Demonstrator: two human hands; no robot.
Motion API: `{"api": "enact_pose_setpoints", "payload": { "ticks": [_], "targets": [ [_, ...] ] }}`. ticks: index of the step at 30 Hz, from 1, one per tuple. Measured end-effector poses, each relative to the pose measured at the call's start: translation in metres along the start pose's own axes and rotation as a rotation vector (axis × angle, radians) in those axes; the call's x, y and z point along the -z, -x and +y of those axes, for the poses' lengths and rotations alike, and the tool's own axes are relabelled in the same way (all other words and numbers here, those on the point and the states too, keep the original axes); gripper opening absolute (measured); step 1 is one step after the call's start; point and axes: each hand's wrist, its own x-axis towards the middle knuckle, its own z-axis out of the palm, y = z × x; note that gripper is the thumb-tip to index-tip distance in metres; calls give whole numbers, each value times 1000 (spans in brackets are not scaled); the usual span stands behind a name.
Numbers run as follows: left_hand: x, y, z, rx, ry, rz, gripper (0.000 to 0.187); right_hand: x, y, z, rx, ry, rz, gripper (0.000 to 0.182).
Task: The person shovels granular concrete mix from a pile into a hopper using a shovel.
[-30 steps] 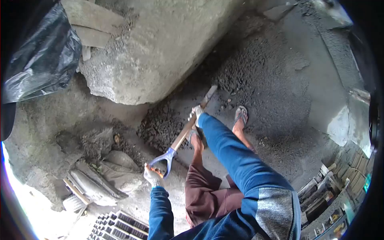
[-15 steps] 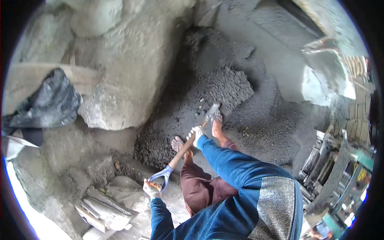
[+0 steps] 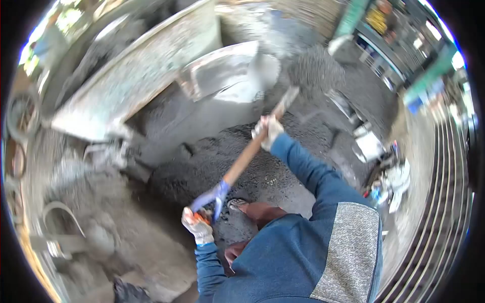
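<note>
Shovel (image 3: 234, 174) slantwise over dark grit (image 3: 212, 151); gloved left hand (image 3: 198, 226) clenched on blue D-handle (image 3: 220, 192), gloved right hand (image 3: 269, 132) gripping shaft (image 3: 250, 153).

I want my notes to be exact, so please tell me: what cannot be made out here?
Head view, for all:
Shovel blade: blurred, apparently under grey material.
Second foot: apparently hidden by the person's clothes.
Dark sheet: cut off by bottom edge.
Yellow things, upper right: too small, blurred.

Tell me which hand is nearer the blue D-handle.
Left. The left hand is closed on the blue D-handle; the right hand is away from it, gripping the wooden shaft nearer the opposite end.
</note>
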Motion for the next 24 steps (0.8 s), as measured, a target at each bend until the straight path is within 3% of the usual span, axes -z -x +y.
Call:
{"api": "enact_pose_setpoints", "payload": {
  "ticks": [2,3,4,5,6,7,9,12,13,16,19,21,24],
  "targets": [
    [-98,-10,72,-208,-59,-238,50,-36,4,-89,173,-100,-66,22],
    [-131,-22,84,-327,8,-443,41,-52,13,-128,263,-104,-53,18],
    [-160,-33,90,-566,-213,-455,27,-49,14,-160,461,-103,-177,13],
    [-205,-19,118,-1004,-440,-549,20,-55,28,-193,464,-117,-158,6],
    [-235,-9,130,-1096,-464,-759,22,-39,27,-231,401,-198,-187,3],
    [-267,6,138,-1413,-452,-851,28,-22,35,-254,450,-222,-268,4],
    [-297,38,141,-1392,-844,-1261,43,26,44,-282,523,-250,-150,6],
    [-281,64,77,-1457,-919,-1332,38,92,58,-273,638,71,81,14],
    [-264,64,65,-1444,-870,-1314,36,87,80,-242,691,143,-16,15],
    [-182,73,66,-1313,-883,-1247,28,44,150,-152,501,-83,-185,1],
    [-86,88,104,-994,-923,-1248,26,43,177,-79,327,80,-392,14],
    [-33,106,129,-703,-771,-1120,26,35,190,-27,146,53,-394,11],
    [25,148,165,-641,-847,-832,31,21,189,46,-160,63,-175,12]
  ]
}}
